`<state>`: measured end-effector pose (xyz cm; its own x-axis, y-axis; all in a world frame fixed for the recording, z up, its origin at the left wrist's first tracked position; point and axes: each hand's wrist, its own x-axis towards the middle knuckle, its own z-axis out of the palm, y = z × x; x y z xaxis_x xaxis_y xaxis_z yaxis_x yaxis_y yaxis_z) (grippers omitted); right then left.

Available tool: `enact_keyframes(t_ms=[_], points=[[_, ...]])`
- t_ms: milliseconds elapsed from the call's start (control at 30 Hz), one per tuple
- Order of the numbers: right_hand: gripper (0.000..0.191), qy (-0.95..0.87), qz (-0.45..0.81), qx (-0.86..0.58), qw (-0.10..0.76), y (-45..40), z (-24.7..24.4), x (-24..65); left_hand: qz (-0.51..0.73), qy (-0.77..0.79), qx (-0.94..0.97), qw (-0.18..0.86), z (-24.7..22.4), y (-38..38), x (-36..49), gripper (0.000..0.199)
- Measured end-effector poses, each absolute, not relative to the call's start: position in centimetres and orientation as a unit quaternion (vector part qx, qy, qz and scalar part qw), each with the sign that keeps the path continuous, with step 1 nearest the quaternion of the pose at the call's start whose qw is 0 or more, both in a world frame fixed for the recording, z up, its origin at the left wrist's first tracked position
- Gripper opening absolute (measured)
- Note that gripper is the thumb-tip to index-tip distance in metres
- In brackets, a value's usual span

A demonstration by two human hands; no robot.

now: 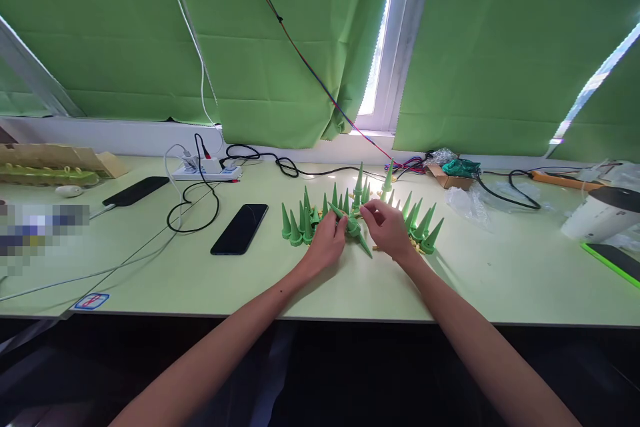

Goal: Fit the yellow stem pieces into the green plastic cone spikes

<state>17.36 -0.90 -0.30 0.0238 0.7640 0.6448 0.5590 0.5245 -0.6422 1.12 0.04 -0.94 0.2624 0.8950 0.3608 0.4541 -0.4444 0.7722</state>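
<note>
My left hand (327,240) is closed around the edge of a green spiked piece (354,227), whose pointed cones stick out in several directions. From the right, my right hand (389,228) meets it with thumb and finger pinched on a small pale-yellow peg (357,215), partly hidden by the fingertips. To the left stand several green cones (296,232) on round bases. More green cones (427,233) lean beside my right hand, with small pale-yellow pegs lying among them. Other upright cones (359,187) are behind both hands.
A black phone (240,229) lies left of the cones, with a white power strip (207,171) and loose cables behind. Rightward are a small cardboard box (450,179), clear plastic bags (467,205), a white cup (600,215) and a green-edged phone (615,260).
</note>
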Motion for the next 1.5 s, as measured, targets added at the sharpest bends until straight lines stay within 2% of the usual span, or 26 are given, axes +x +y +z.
enact_keyframes(t_ms=[333, 767, 1500], points=[[0.027, -0.729, 0.084, -0.476, 0.485, -0.8, -0.4, 17.3, 0.461, 0.433, 0.718, 0.29, -1.2, 0.4, 1.3, 0.024], [0.024, -0.743, 0.092, -0.461, 0.476, -0.5, -0.6, 17.3, 0.455, 0.417, 0.728, 0.3, -0.8, 0.1, 1.2, 0.021], [0.03, -0.705, 0.169, -0.506, 0.468, 0.2, -1.1, 17.2, 0.431, 0.385, 0.795, 0.186, -1.0, -0.3, 1.1, 0.013]])
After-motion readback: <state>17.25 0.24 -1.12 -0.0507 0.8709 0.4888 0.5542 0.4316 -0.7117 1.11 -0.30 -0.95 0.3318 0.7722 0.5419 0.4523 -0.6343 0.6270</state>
